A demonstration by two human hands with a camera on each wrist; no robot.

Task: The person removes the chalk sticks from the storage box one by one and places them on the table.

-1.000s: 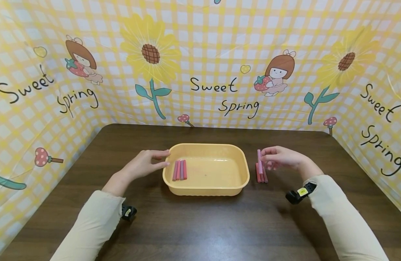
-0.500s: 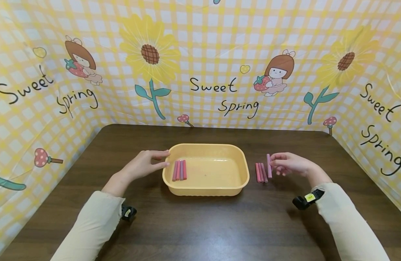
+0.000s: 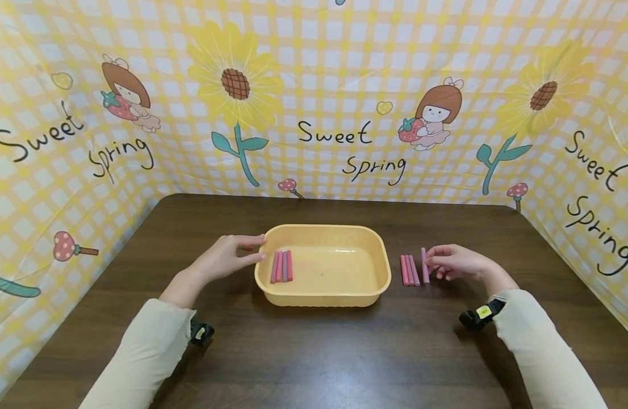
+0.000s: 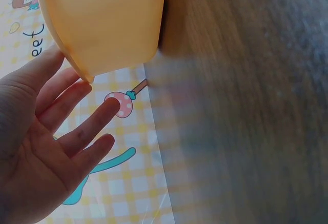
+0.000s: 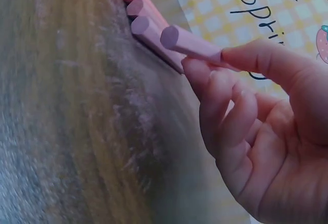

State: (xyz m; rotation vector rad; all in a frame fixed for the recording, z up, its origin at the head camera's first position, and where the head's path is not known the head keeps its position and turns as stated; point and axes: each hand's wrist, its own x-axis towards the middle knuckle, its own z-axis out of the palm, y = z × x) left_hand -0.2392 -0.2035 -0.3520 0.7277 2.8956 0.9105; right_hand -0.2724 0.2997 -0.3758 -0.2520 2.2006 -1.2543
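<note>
My right hand (image 3: 459, 262) pinches a lilac stick (image 3: 425, 266), shaped like chalk or a crayon, between thumb and fingertips. In the right wrist view, the blunt end of the lilac stick (image 5: 192, 45) points away from the fingers. Just left of it, three pink and mauve sticks (image 3: 410, 270) lie side by side on the table. My left hand (image 3: 227, 255) touches the left rim of a yellow tray (image 3: 321, 295) with thumb and fingertips, its fingers loosely extended. Several similar sticks (image 3: 281, 267) lie in a row at the tray's left end.
The dark wood table (image 3: 314, 352) extends in front of the tray and to both sides. A yellow checked cloth (image 3: 324, 85) with flowers and lettering hangs behind and along the sides. Black cameras sit on both wrists, the right one (image 3: 480, 314) low over the table.
The right hand has carried the lilac stick from above the row to its right side and lowered it towards the table. The left hand and tray have stayed put.
</note>
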